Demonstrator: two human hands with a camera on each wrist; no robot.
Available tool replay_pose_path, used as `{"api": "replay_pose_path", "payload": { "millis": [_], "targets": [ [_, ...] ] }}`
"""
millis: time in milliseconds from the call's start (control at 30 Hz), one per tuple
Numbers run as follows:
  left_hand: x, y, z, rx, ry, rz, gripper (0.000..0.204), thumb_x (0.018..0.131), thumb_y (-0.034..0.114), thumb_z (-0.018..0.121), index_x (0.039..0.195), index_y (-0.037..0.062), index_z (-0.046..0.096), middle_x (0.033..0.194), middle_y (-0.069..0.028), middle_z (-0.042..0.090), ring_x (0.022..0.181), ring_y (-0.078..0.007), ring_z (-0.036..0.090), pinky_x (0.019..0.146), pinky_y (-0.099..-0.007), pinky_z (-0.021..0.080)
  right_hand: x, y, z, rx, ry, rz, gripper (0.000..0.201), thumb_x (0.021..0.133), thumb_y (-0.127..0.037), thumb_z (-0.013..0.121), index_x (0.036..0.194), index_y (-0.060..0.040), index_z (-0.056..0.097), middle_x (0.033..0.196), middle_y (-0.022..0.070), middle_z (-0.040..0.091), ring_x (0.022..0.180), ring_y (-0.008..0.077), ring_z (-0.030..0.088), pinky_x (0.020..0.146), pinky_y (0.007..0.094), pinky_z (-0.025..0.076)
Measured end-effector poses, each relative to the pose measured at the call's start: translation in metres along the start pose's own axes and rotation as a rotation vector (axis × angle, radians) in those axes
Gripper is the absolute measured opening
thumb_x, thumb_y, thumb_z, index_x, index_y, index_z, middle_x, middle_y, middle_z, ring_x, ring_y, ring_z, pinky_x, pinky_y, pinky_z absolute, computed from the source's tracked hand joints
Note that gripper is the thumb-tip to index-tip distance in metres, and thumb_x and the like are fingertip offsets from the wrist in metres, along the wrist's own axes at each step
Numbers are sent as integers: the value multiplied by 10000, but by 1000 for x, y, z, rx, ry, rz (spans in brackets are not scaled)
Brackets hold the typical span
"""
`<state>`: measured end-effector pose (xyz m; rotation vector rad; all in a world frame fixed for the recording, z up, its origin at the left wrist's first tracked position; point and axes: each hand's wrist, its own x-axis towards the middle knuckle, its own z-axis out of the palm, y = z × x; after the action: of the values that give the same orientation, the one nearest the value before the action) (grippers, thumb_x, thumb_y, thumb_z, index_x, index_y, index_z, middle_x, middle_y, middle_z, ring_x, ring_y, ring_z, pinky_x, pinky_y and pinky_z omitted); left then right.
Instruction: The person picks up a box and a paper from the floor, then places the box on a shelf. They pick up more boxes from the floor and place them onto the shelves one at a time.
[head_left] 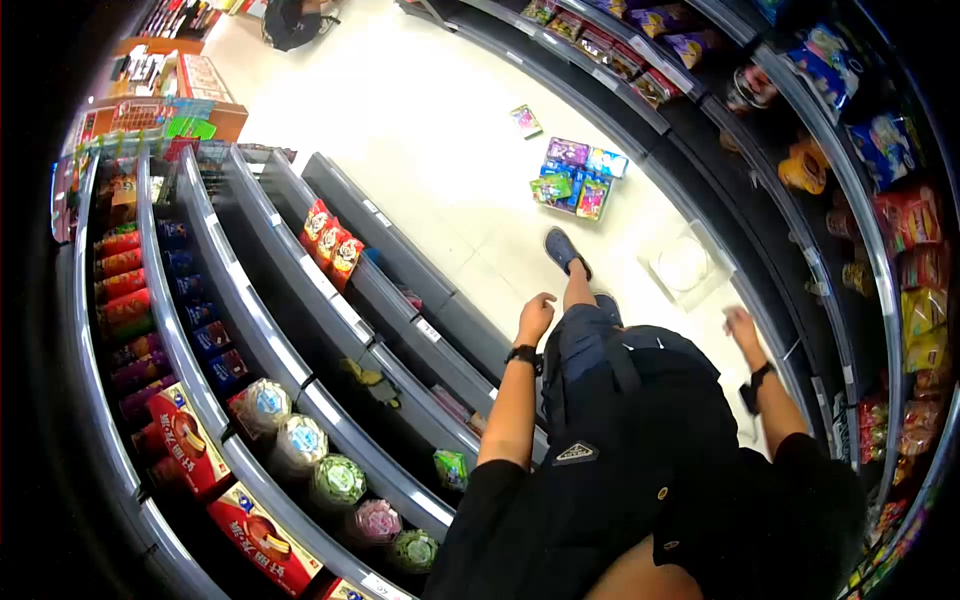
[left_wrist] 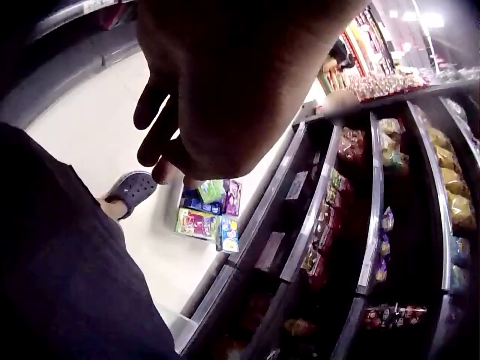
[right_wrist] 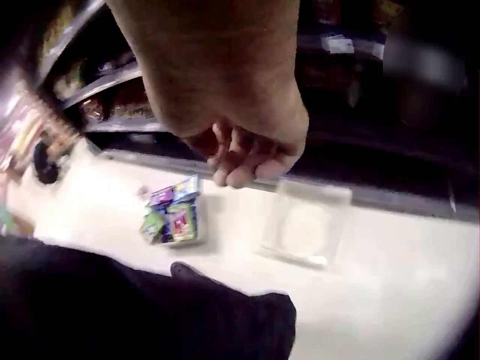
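Observation:
My left hand (head_left: 536, 320) hangs beside my leg near the shelf on the left, its fingers loosely bent and holding nothing. On the other side my right hand (head_left: 743, 332) hangs near the right shelf, fingers loosely curled around nothing. Ahead on the floor stands a pile of colourful snack packs (head_left: 570, 180) in purple, blue and green, also visible in the right wrist view. One small pink-and-green pack (head_left: 525, 121) lies apart beyond it. A clear plastic bin (head_left: 690, 262) with something round and white in it sits on the floor near my right hand.
The left shelf holds red bags (head_left: 330, 245), round tubs (head_left: 340, 480), red boxes (head_left: 262, 535) and a green pack (head_left: 450, 468). Bagged snacks (head_left: 915, 260) fill parts of the right shelf. My shoe (head_left: 567, 250) is close to the pile. At the back are a counter (head_left: 225, 122) and a dark bag (head_left: 290, 25).

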<state>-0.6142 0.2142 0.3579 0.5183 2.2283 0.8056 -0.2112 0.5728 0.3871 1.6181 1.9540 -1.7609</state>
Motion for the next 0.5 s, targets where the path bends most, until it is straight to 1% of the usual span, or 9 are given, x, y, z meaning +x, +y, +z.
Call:
{"api": "replay_pose_path", "payload": {
  "millis": [33,67,100,167,233,333,400,433,500],
  "targets": [
    [26,-3,5,39,-10,49,279,801,69,511,1012,69,694,875,-220,679,817,-360,660,747,-415,515,-4,53,0,16,149,28,196,908,-125,491,1007,-41,638,674,54,578,551,139,553,499,282,467],
    [51,8,2,-94,-49,-12,271,821,108,501,1007,77,696,929,-233,679,867,-381,656,777,-431,513,-22,56,5,69,167,247,192,915,-141,492,997,-50,640,660,56,580,517,140,541,474,281,459],
    [66,47,-19,-117,-128,-173,284,838,125,513,1051,38,679,875,-191,697,840,-300,676,786,-375,512,-28,49,6,118,197,455,190,922,-157,494,987,-59,643,645,58,583,483,141,529,448,280,451],
    [115,31,-4,-91,-75,-70,271,842,134,511,1035,46,680,886,-199,695,836,-329,670,781,-386,512,-23,28,10,78,83,502,192,938,-199,515,977,-67,648,639,61,601,451,144,519,424,285,440],
    [157,19,6,21,-51,32,245,844,142,514,1003,64,684,883,-192,694,828,-346,666,766,-396,513,19,31,8,-36,-32,269,193,938,-198,525,968,-53,648,670,71,626,482,141,541,444,287,448],
    [218,2,7,56,-256,-40,260,836,223,525,995,94,684,972,-196,682,932,-396,637,819,-481,503,123,-32,26,-162,-89,182,214,926,-203,527,1005,-51,656,707,23,610,593,116,556,517,255,427],
    [252,-7,9,81,-186,-18,243,842,210,518,969,95,690,949,-202,682,899,-401,644,791,-479,511,196,-85,56,-171,-143,137,220,933,-235,547,1009,-60,657,734,29,627,633,109,574,563,252,431],
    [272,-15,16,100,-183,-42,240,847,212,514,959,92,689,942,-206,680,893,-403,644,786,-479,511,228,-127,69,-111,-204,122,229,938,-261,559,1014,-69,658,745,39,640,641,107,587,575,247,427],
    [311,-6,15,-66,-167,-201,245,860,232,514,956,75,676,929,-216,676,893,-415,638,784,-481,510,298,-142,102,181,-9,322,227,927,-289,570,1031,-110,662,762,17,641,639,102,577,596,259,430]
  ]
}}
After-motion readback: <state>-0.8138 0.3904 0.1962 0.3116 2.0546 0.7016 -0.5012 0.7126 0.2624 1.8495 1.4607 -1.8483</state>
